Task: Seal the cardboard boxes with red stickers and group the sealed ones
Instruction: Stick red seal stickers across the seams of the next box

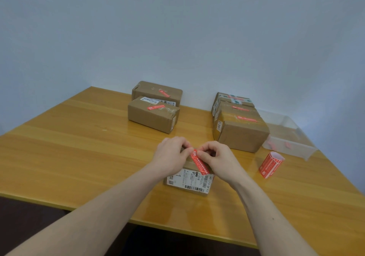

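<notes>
Head view: both hands, left (170,155) and right (214,157), pinch the far end of a red sticker (199,162) over the near box (188,178) on the desk (79,147), sticker's long axis slanting near-right, sealed boxes (154,115) beyond.

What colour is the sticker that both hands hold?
Red with white print, sticker, head view.

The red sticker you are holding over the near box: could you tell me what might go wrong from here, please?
1. Both the left hand and right hand pinch the red sticker at its far end; the loose length could fold or land crooked on the near box.
2. It hangs over the shipping label and might cover it rather than the seam.
</notes>
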